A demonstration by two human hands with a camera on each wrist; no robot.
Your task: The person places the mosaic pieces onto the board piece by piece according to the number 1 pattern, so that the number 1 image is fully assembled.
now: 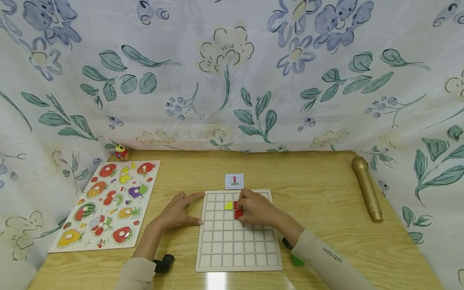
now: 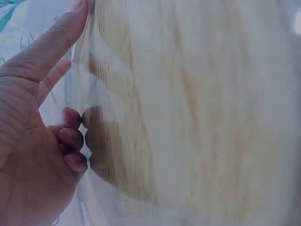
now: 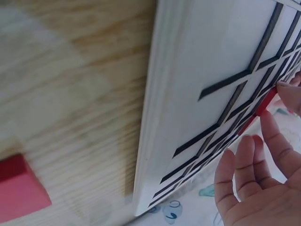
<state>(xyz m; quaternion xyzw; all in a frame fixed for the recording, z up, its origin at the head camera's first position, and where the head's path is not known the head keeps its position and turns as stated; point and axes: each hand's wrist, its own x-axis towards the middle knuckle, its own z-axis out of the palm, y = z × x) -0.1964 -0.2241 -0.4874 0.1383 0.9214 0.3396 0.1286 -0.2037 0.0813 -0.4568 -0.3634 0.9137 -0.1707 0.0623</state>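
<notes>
A white grid board (image 1: 238, 264) lies on the table in front of me. In its upper part sit a yellow piece (image 1: 228, 206) and red square pieces (image 1: 237, 214), partly hidden by my right hand (image 1: 256, 208). That hand pinches a red piece (image 3: 267, 100) between thumb and forefinger at the grid, as the right wrist view shows. Beside the board's left edge, my left hand (image 1: 177, 212) has thumb and forefinger spread, their tips at the edge. The left wrist view shows its other fingers (image 2: 71, 138) loosely bent by the tabletop.
Just beyond the board lies a small printed pattern card (image 1: 234, 181). A fruit puzzle board (image 1: 121, 213) is at left, a small red-and-yellow toy (image 1: 121, 152) behind it. At right lies a gold microphone (image 1: 367, 189). A green piece (image 1: 297, 261) and a red block (image 3: 22, 188) rest on the table.
</notes>
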